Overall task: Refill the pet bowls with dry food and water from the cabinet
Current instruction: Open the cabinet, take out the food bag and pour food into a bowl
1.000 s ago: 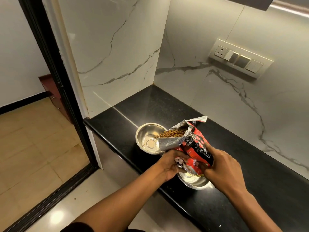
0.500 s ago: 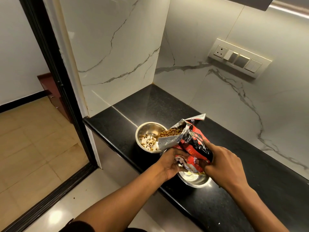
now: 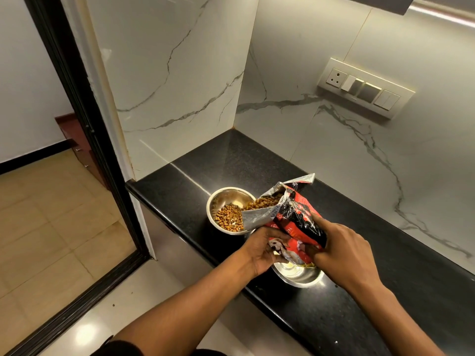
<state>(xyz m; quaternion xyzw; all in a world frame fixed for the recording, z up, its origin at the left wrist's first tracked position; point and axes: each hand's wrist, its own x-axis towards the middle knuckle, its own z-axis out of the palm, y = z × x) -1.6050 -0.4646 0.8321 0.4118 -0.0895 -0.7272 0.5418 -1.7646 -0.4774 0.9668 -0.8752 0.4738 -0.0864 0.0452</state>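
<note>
Carefully, both hands, left hand (image 3: 264, 250) and right hand (image 3: 341, 255), clamp the crinkly, floppy kibble bag (image 3: 290, 217) low down, tipping kibble into the steel bowl (image 3: 226, 201); looks light but slippery.

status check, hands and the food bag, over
Left hand and right hand both gripping food bag, tilted. Kibble pouring into far bowl. Near bowl empty of kibble, under the bag. Nothing in the way.
</note>
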